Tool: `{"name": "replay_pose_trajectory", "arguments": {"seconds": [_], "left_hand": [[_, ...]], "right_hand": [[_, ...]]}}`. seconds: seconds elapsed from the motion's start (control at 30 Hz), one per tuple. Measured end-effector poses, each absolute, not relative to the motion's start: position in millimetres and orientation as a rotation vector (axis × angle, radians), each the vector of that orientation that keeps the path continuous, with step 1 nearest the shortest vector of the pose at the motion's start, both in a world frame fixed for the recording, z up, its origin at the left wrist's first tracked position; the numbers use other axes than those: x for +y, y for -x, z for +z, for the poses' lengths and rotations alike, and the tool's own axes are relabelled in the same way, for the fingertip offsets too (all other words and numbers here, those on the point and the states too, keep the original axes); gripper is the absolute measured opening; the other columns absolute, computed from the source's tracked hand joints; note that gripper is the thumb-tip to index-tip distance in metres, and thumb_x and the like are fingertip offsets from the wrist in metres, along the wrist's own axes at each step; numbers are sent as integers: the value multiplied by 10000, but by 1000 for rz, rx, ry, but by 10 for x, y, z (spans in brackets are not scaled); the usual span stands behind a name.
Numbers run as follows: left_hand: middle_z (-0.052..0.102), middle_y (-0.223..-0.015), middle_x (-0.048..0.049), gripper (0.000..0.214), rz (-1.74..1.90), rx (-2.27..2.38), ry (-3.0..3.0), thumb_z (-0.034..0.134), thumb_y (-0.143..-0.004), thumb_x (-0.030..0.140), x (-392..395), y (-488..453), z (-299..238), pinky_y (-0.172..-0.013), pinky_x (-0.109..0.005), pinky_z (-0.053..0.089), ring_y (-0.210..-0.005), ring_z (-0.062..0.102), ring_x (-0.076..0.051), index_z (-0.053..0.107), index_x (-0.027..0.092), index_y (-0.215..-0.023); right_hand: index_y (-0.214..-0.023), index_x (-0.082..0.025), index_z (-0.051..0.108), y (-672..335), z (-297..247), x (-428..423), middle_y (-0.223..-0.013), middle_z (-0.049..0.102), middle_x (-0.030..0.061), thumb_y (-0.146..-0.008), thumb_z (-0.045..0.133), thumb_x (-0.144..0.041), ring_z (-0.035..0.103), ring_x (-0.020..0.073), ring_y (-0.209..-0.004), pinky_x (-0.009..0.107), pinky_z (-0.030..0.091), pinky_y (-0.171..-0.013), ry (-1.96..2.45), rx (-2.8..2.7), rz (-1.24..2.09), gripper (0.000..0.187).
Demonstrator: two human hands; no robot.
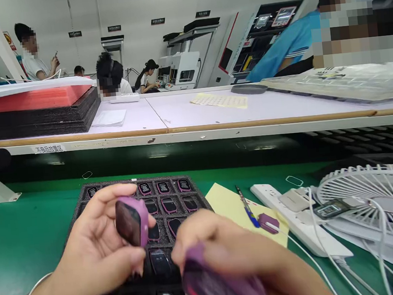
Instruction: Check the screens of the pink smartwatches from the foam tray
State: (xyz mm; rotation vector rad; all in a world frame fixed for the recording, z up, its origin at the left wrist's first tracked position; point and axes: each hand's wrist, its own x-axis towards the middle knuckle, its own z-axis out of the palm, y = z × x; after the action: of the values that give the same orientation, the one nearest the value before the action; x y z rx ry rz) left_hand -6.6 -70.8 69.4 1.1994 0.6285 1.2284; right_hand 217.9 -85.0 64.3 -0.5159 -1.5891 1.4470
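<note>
My left hand (91,243) holds a purple smartwatch body (130,222) without a strap between thumb and fingers, its dark screen turned to the left. My right hand (226,237), blurred by motion, grips another purple device (209,283) with a dark face, which looks like a second smartwatch body; its details are smeared. Below both hands lies a dark foam tray (201,200). Several smartwatch bodies (169,205) sit face up in its compartments, some with lit text on the screen. My hands hide part of the tray.
Right of the tray are a yellow sheet (222,200), a pen (247,207), a purple piece on a cable (268,223), a white power strip (293,217) and a white fan (364,196). A raised shelf (179,116) crosses behind, bearing foam sheets (34,121). Other people are beyond it.
</note>
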Motion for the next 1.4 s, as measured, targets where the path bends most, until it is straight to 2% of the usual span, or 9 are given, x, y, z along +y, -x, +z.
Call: {"name": "replay_pose_trajectory", "arguments": {"seconds": [0.1, 0.23, 0.37, 0.47, 0.63, 0.93, 1.1, 1.2, 1.4], "left_hand": [[698, -950, 5, 534, 1301, 743, -1216, 811, -770, 123, -495, -3, 597, -514, -152, 545, -572, 615, -65, 617, 321, -1226], [675, -986, -7, 541, 1275, 885, -1211, 796, -744, 140, -264, -91, 472, -530, -170, 539, -588, 598, -61, 553, 244, -1216], [677, -1069, -28, 599, 1287, 938, -1174, 804, -705, 156, -152, -124, 352, -626, -218, 568, -687, 635, -89, 531, 232, -1234], [678, -1094, -32, 593, 1275, 928, -1133, 789, -718, 170, -128, -102, 288, -708, -261, 585, -737, 679, -113, 534, 230, -1249], [695, -1059, -29, 553, 1248, 916, -1037, 769, -708, 197, -129, -60, 255, -747, -286, 581, -771, 714, -149, 569, 209, -1224], [700, -943, -21, 665, 1244, 932, -978, 772, -744, 244, -122, -36, 220, -631, -256, 556, -670, 671, -127, 532, 169, -1359], [691, -1006, -32, 748, 1247, 946, -979, 812, -715, 237, -134, -40, 232, -632, -258, 568, -676, 682, -126, 495, 167, -1388], [690, -1048, -43, 808, 1240, 951, -976, 846, -685, 222, -136, -47, 238, -637, -269, 585, -670, 689, -125, 474, 159, -1399], [727, -960, -50, 968, 1205, 931, -920, 910, -652, 242, -108, -54, 236, -619, -267, 596, -620, 688, -127, 405, 108, -1467]], "right_hand": [[-1252, -454, 686, -2100, 543, -552, -1119, 693, 35, -835, 843, -288, 669, 133, -632, 294, 585, -611, 397, -1324, 1538, 476], [-1265, -306, 681, -2018, 404, -156, -1112, 719, 56, -809, 836, -267, 671, 139, -713, 312, 588, -710, 523, -1012, 1716, 483], [-1214, -243, 687, -1987, 279, 15, -1153, 729, 71, -750, 807, -162, 689, 141, -745, 302, 570, -727, 529, -975, 1832, 486], [-1181, -235, 686, -1988, 223, 59, -1146, 736, 70, -750, 786, -145, 680, 131, -707, 287, 556, -681, 538, -986, 1817, 452], [-1145, -237, 687, -2003, 170, 130, -1068, 742, 46, -734, 784, -131, 670, 122, -678, 271, 548, -654, 581, -942, 1789, 435], [-1169, -221, 669, -2003, 119, 151, -1037, 762, 56, -784, 783, -168, 717, 137, -725, 266, 564, -693, 619, -993, 1780, 405], [-1174, -213, 655, -1997, 99, 156, -1040, 766, 51, -790, 769, -144, 739, 137, -727, 269, 585, -715, 606, -993, 1806, 406], [-1186, -202, 638, -1997, 94, 162, -1063, 767, 57, -782, 771, -127, 762, 151, -751, 272, 603, -733, 596, -995, 1836, 432], [-1335, -232, 546, -2019, 124, 158, -1088, 762, 46, -799, 842, -170, 793, 188, -897, 281, 625, -848, 560, -1017, 1884, 616]]}}
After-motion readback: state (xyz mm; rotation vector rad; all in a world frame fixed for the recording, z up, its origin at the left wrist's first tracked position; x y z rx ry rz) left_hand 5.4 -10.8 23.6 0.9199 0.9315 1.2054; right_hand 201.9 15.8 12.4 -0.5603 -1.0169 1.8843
